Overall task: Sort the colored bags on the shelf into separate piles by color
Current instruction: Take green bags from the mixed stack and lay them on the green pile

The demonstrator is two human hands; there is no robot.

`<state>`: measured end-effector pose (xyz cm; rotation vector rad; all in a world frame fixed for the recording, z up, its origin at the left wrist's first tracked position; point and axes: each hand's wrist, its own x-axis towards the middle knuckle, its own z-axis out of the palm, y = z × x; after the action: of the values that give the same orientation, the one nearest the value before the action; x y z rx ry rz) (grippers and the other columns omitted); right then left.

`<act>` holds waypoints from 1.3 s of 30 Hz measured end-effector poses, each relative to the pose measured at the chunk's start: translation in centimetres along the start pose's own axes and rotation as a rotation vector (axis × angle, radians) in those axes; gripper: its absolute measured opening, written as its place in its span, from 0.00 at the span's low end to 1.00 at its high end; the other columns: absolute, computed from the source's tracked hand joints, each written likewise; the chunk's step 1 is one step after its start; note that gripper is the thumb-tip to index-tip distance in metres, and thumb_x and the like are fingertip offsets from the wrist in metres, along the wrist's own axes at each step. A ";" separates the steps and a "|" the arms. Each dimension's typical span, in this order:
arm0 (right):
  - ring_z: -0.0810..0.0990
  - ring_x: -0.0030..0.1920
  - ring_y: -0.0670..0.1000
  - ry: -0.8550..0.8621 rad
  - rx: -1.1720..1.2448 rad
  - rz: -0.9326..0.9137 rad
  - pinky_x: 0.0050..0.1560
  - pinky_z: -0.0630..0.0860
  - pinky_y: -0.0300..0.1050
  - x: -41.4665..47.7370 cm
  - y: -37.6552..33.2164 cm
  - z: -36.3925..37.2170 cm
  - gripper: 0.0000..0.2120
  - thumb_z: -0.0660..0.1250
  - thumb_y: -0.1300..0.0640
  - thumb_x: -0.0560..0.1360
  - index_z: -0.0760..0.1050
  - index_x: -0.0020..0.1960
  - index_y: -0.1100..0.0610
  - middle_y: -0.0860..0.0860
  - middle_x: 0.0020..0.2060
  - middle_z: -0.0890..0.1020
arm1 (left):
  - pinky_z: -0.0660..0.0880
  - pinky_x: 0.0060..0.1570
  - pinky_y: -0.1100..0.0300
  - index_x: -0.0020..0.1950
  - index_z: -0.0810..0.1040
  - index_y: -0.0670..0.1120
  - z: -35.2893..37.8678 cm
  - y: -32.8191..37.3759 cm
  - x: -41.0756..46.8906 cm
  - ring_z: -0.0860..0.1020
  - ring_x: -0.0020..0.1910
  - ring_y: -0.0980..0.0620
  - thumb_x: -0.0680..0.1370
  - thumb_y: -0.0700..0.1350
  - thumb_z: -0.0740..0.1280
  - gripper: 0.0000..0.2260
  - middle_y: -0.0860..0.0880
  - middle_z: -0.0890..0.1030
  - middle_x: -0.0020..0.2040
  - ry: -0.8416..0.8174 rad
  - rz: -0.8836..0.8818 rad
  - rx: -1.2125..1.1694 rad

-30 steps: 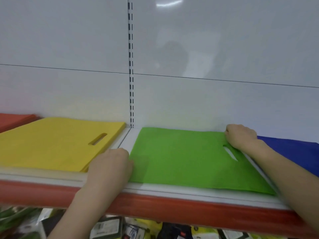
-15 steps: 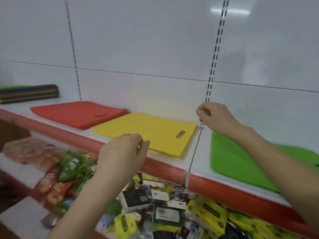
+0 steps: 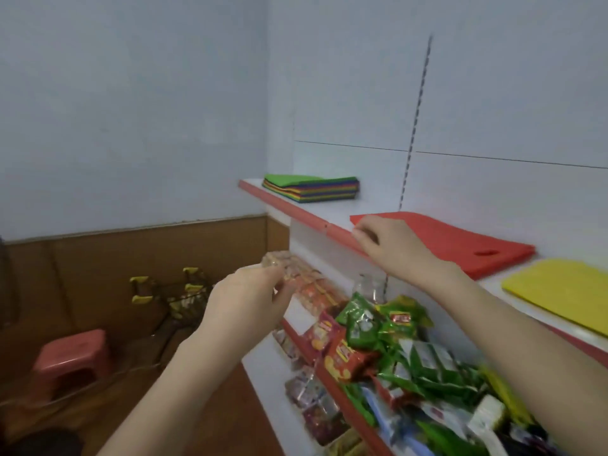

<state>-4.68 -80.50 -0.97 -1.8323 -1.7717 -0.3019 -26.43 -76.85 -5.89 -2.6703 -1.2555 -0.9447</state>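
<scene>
Currently on upper shelf (image 3: 329,212), red-lipped: mixed stack of bags (image 3: 311,189), green on top, bands of several colours below, at the far left end, well apart from both hands. Next along to the right: red bag (image 3: 460,241), flat, handle slot at its right end; then yellow bag (image 3: 559,291), flat, just beside the red one, partly cut off by the frame. Right hand (image 3: 388,245): hovers over the shelf's front lip at the red bag's near-left corner, fingers curled under, nothing in them; contact with the bag not discernible. Left hand (image 3: 250,301): in the air before the snack packets (image 3: 378,330) one level down, fingers loosely bent, empty. Floor: pink stool (image 3: 72,353).
</scene>
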 end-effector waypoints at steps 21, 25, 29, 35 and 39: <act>0.78 0.49 0.51 -0.139 0.075 -0.193 0.46 0.72 0.44 35.7 -7.3 27.8 0.12 0.59 0.53 0.79 0.77 0.53 0.58 0.52 0.48 0.81 | 0.69 0.36 0.67 0.51 0.77 0.50 6.2 -31.0 21.2 0.76 0.40 0.57 0.80 0.54 0.57 0.13 0.54 0.79 0.42 -0.021 -0.172 0.110; 0.78 0.47 0.52 -0.142 0.077 -0.162 0.46 0.73 0.46 40.9 -6.2 30.9 0.10 0.60 0.54 0.78 0.78 0.51 0.57 0.52 0.47 0.81 | 0.73 0.40 0.65 0.52 0.77 0.49 8.2 -35.3 25.9 0.77 0.42 0.55 0.80 0.54 0.57 0.13 0.53 0.80 0.43 -0.035 -0.171 0.065; 0.77 0.47 0.50 -0.143 0.051 -0.115 0.46 0.73 0.46 44.7 -4.6 33.9 0.10 0.60 0.53 0.78 0.77 0.50 0.56 0.50 0.46 0.81 | 0.70 0.38 0.67 0.53 0.78 0.49 11.3 -39.1 30.6 0.77 0.41 0.57 0.80 0.54 0.57 0.13 0.53 0.80 0.44 -0.045 -0.107 0.017; 0.77 0.45 0.50 -0.077 -0.056 0.027 0.45 0.72 0.46 50.0 -1.9 36.7 0.10 0.60 0.54 0.78 0.78 0.51 0.58 0.50 0.44 0.81 | 0.70 0.38 0.67 0.52 0.77 0.50 16.1 -43.9 38.4 0.76 0.42 0.57 0.80 0.54 0.58 0.12 0.54 0.79 0.44 -0.096 0.046 -0.052; 0.77 0.46 0.54 0.019 -0.102 0.200 0.45 0.71 0.47 52.7 -0.2 36.9 0.10 0.61 0.56 0.78 0.78 0.49 0.60 0.51 0.41 0.79 | 0.71 0.37 0.66 0.51 0.77 0.49 18.4 -46.3 44.0 0.76 0.42 0.57 0.79 0.54 0.59 0.12 0.54 0.79 0.45 -0.083 0.202 -0.107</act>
<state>-7.83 -16.26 -3.00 -2.0531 -1.5700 -0.3358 -28.65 -10.40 -6.67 -2.8775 -0.9483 -0.9057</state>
